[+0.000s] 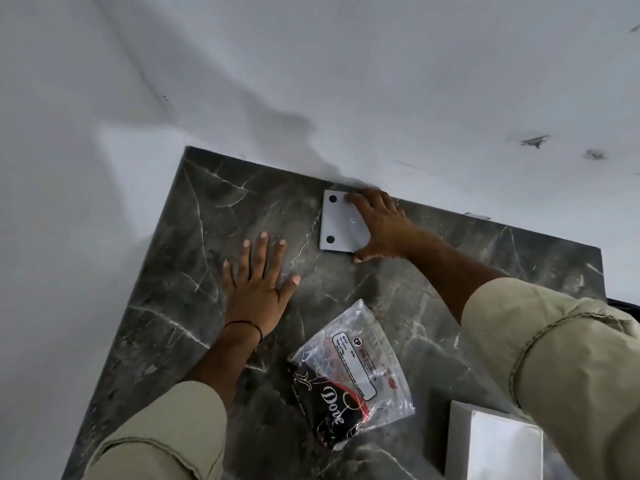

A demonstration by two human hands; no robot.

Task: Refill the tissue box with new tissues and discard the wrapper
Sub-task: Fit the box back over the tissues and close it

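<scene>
A flat white square panel [339,223] with black dots at its left corners lies on the dark marble counter [194,216] near the wall. My right hand [379,225] covers its right side, fingers on its far corner and thumb at its near edge. My left hand [258,282] lies flat on the counter, fingers spread, holding nothing. An empty-looking clear plastic wrapper [351,372] with black and red print lies crumpled on the counter nearer to me. A white open tissue box [495,445] stands at the bottom right, partly behind my right sleeve.
A white wall [311,81] rises directly behind the counter, and the counter's left edge drops off beside another white surface. A black strip shows past the counter's right end.
</scene>
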